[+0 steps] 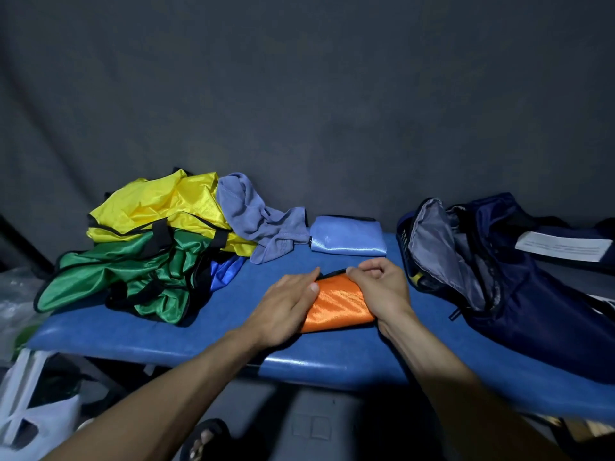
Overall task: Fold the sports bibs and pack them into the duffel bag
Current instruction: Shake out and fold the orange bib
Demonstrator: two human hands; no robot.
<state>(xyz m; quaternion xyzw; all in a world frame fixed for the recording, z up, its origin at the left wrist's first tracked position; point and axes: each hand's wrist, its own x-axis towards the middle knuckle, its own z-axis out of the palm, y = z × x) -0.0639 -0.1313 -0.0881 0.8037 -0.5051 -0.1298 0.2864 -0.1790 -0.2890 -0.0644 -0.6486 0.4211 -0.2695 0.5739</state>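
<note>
Hands come first, close to the person, both on a small orange bib [336,302] that lies on the blue desk [166,331]. The left hand [288,306] lies flat with straight fingers and presses the left side of the bib down. The right hand [381,289] has its fingers curled over the far right edge and pinches the cloth there. The bib is already folded small, so I think this one is almost done and could go in the bag soon.

A little farther back sits a light blue bib [347,236], folded neat and flat, not yet packed. To the right of it the dark blue duffel bag [519,294] lies on the desk with its top wide open. I cannot tell if any bibs are inside.

On the left is a messy pile that still needs folding: a green bib [116,277] in front, a bit of bright blue bib [224,271] poking out beside it, a yellow bib [156,204] behind, and a grey-blue cloth [259,224] flopped over the pile's right side.

So it looks like two are folded, several are left, and nothing is clearly packed.
</note>
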